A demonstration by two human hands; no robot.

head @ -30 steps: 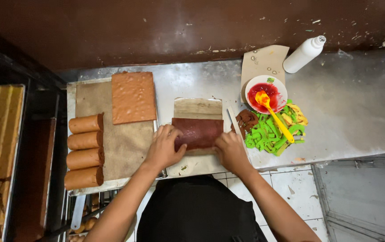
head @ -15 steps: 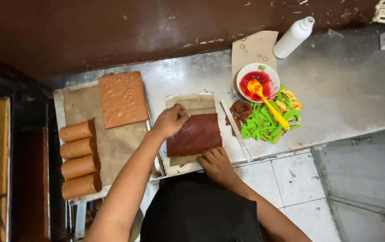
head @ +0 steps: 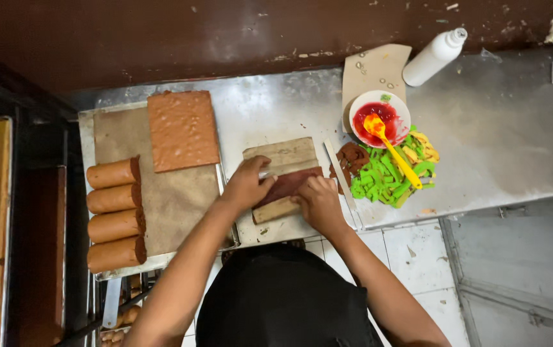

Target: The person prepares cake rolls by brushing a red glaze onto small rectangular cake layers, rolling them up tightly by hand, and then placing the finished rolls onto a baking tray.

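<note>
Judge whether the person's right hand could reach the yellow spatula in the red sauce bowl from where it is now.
Probably yes. The right hand rests on the cake sheet, and the yellow spatula lies just to its right, handle angled toward it. Only low green strips and brown scraps lie between.

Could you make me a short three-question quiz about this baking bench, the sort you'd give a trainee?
1. True or false: the flat orange-brown cake sheet lies on the same brown paper as the finished rolls.
2. How many finished rolls lie in the column at the paper's left edge?
3. What rests in the white bowl of red sauce? A) a yellow spatula B) a metal fork C) a wooden spoon

Key
1. True.
2. Four.
3. A. Both the left hand and the right hand are elsewhere, pressing on the dark red cake and its paper at the middle of the steel table.
</note>
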